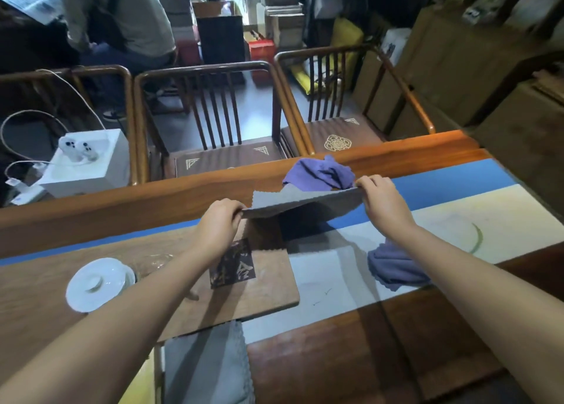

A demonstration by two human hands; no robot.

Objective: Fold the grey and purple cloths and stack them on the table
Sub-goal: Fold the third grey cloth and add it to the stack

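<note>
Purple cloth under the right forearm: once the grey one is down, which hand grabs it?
Right, probably. The near purple cloth lies bunched directly under the right forearm, well away from the left hand. Both hands now pinch the grey cloth, so the right hand must release its corner first.

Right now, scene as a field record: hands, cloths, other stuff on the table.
left hand: pinches left corner of grey cloth
right hand: pinches right corner of grey cloth
grey cloth: lifted off table, stretched between both hands
purple cloth, far: crumpled, behind the grey cloth
purple cloth, near: crumpled on table, under right forearm
second grey cloth: hangs over near edge
lidded white cup: left on wooden mat
folded stack: none visible yet
</note>
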